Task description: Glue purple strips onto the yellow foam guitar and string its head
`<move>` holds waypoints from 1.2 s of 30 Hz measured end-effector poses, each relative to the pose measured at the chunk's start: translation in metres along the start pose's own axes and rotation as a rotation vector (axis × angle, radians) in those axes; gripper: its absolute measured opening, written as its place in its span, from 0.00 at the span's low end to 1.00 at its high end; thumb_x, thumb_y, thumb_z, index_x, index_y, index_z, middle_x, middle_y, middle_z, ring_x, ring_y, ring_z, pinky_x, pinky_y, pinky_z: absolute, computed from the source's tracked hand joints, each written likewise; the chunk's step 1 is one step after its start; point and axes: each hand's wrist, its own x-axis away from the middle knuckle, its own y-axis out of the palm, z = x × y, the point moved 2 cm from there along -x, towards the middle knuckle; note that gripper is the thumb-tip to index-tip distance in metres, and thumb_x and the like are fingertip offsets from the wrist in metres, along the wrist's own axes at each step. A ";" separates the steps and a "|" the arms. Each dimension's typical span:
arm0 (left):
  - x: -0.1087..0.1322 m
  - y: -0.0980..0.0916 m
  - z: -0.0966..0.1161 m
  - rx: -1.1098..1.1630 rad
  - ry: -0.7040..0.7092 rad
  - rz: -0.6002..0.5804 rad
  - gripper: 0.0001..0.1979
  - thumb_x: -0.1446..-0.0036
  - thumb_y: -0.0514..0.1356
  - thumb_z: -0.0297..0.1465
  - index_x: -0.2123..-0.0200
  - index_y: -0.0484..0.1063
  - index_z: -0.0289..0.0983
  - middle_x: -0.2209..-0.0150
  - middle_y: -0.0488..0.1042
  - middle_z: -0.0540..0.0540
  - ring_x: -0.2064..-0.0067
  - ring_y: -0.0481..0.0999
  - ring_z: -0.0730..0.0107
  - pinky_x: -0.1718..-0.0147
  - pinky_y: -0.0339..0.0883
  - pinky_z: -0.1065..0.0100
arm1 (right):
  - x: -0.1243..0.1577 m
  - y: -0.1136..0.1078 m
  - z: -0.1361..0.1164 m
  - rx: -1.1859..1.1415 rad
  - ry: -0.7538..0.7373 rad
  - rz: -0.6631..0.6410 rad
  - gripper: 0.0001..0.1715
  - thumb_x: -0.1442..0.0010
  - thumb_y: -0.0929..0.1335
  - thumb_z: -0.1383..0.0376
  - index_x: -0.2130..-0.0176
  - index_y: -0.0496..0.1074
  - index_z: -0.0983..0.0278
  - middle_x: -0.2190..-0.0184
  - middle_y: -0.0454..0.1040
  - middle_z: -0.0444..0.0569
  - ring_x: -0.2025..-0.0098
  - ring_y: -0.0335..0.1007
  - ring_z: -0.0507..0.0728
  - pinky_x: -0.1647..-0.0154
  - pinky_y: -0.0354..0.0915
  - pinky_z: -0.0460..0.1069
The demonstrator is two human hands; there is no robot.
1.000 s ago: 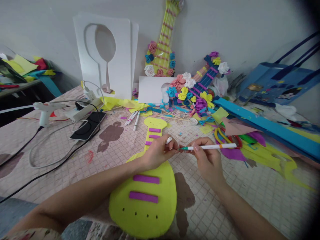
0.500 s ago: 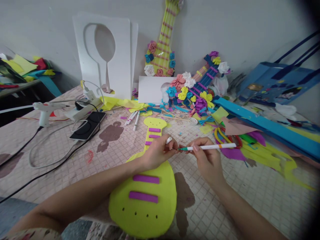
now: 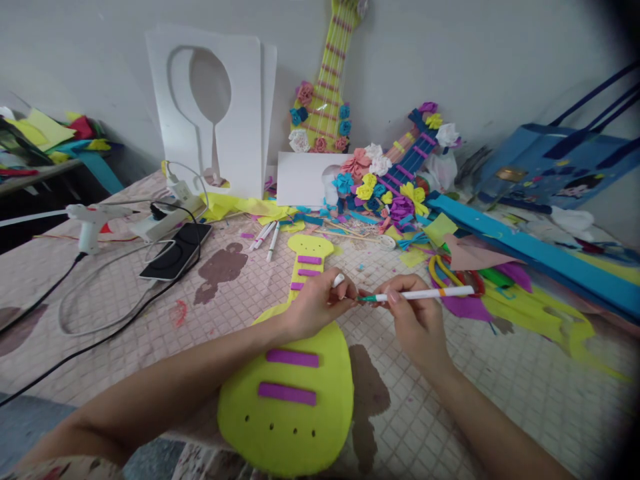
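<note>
My right hand [image 3: 417,327] is closed in a pinch round a white marker [image 3: 435,293] with a green tip end and an orange band. The marker lies almost level, its green end pointing left at my other hand. My left hand [image 3: 320,303] is closed, with a small white cap [image 3: 339,280] sticking up between its fingers. Its thumb and fingertip meet beside the marker's tip; anything tiny between them is too small to make out. Beneath my left wrist lies a yellow guitar cutout [image 3: 293,447] with purple strips across it and small dark holes at both ends.
Several loose markers [image 3: 273,241] lie behind the cutout. On the left are a glue gun [image 3: 87,230], a phone [image 3: 177,252], a power strip [image 3: 167,220] and trailing cables. Decorated guitars [image 3: 325,110] lean at the back. Coloured scraps and a blue strip [image 3: 540,250] cover the right side.
The marker in my right hand has shifted very slightly to the right, its tip a touch farther from my left fingertips. Everything else looks the same.
</note>
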 end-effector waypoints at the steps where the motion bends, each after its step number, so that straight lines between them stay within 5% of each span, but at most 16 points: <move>1: 0.000 0.000 0.000 -0.002 -0.001 0.002 0.14 0.45 0.59 0.25 0.72 0.52 0.38 0.68 0.69 0.49 0.60 0.76 0.69 0.65 0.68 0.69 | 0.000 0.000 0.000 0.003 0.001 -0.003 0.09 0.39 0.65 0.59 0.68 0.66 0.61 0.72 0.67 0.45 0.69 0.65 0.53 0.73 0.59 0.48; 36: 0.001 0.001 -0.001 -0.013 0.034 0.007 0.14 0.46 0.59 0.24 0.72 0.53 0.38 0.67 0.70 0.48 0.64 0.73 0.73 0.68 0.67 0.71 | 0.001 0.000 0.003 -0.048 0.039 0.015 0.08 0.39 0.66 0.59 0.67 0.67 0.61 0.69 0.69 0.44 0.67 0.66 0.52 0.68 0.63 0.48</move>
